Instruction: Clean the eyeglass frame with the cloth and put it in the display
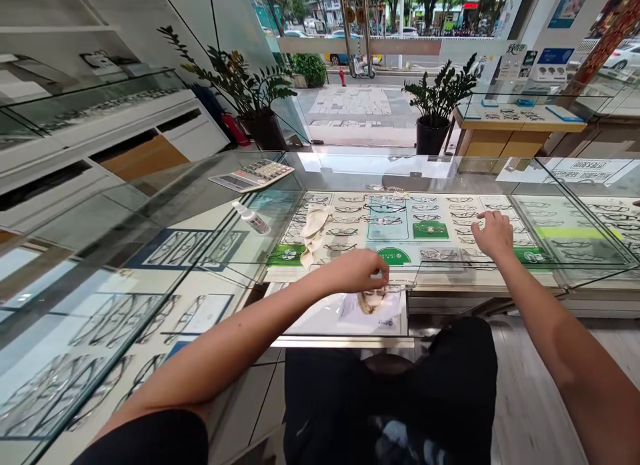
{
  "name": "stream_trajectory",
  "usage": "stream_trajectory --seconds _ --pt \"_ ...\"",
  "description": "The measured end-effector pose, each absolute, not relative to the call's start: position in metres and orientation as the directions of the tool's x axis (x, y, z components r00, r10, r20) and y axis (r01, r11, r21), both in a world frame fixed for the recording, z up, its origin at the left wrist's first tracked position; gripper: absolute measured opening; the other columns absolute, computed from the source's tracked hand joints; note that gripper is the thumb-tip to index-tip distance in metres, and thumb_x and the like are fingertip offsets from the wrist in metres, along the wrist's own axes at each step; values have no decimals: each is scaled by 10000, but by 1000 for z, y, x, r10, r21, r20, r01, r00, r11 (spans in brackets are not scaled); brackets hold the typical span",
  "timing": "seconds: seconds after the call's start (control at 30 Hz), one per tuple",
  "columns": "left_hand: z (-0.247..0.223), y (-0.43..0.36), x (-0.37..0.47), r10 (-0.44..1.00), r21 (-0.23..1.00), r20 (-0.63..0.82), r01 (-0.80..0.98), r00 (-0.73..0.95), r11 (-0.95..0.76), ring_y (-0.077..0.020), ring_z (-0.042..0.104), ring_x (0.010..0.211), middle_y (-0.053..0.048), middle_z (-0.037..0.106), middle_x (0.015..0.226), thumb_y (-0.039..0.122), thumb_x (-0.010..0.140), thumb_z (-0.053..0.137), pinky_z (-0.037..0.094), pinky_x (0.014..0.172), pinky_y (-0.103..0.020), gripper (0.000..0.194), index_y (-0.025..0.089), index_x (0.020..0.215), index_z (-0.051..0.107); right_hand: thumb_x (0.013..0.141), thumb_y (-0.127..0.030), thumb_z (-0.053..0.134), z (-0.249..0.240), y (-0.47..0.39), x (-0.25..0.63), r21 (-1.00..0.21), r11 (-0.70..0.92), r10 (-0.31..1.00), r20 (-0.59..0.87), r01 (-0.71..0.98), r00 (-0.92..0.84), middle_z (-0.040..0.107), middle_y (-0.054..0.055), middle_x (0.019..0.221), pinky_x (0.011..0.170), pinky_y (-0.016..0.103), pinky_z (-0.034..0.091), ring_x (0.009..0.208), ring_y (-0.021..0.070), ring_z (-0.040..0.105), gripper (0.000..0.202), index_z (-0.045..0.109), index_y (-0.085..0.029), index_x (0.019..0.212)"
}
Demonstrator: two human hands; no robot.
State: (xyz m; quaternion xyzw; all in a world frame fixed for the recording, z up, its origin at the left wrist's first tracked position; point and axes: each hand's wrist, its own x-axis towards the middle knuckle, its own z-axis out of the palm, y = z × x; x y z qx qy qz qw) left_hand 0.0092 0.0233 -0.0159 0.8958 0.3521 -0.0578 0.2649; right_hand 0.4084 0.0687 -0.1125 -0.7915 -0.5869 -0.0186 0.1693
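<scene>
My left hand (361, 270) is closed, its fingers curled in a pinch above a pulled-out drawer (310, 318) at the counter's front. What looks like a thin-rimmed pair of eyeglasses (397, 285) juts out from under its fingertips, mostly hidden. A reflection of the hand shows below it. My right hand (494, 234) is at the glass counter top further right, fingers apart and holding nothing. Beneath the glass are rows of eyeglasses (343, 232). A crumpled beige cloth (315, 228) lies left of my left hand, with a small white bottle (251, 218) beyond it.
A calculator (253, 175) rests on the glass at the far left corner. Another glass case (150, 305) with spectacle frames runs along my left. Potted plants (433, 128) stand beyond the counter, near the glass shopfront. My legs are close under the drawer.
</scene>
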Motion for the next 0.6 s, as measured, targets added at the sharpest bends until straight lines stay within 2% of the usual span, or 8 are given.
stream_trajectory --seconds 0.1,0.2,0.4,0.6 --pt "-46 15 24 619 269 -433 749 655 -605 -221 752 880 -58 833 976 206 998 659 418 674 -289 206 218 1002 864 1022 -439 479 -115 70 409 -233 -264 920 231 936 317 621 233 1352 1080 567 456 1267 409 524 427 658 -165 1297" --pt "-74 11 35 696 84 -425 791 578 -605 -284 778 967 -131 832 1039 193 1030 587 458 708 -312 269 179 1048 854 1014 -436 479 -118 71 411 -241 -255 918 242 936 313 613 238 1357 1087 575 442 1271 414 514 427 652 -161 1292" --pt "-118 15 38 757 78 -337 818 560 -570 -306 768 1041 -166 803 1122 184 1068 511 515 769 -343 311 158 1091 820 1007 -432 473 -121 73 412 -282 -231 916 259 931 306 600 257 1364 1091 571 414 1274 421 496 437 653 -144 1283" --pt "-143 57 47 772 22 -245 799 587 -601 -305 727 1129 -152 795 1167 178 1090 497 506 878 -363 335 172 1148 827 1015 -409 470 -119 72 408 -276 -245 916 249 929 316 596 256 1368 1098 576 411 1282 424 489 439 651 -142 1312"
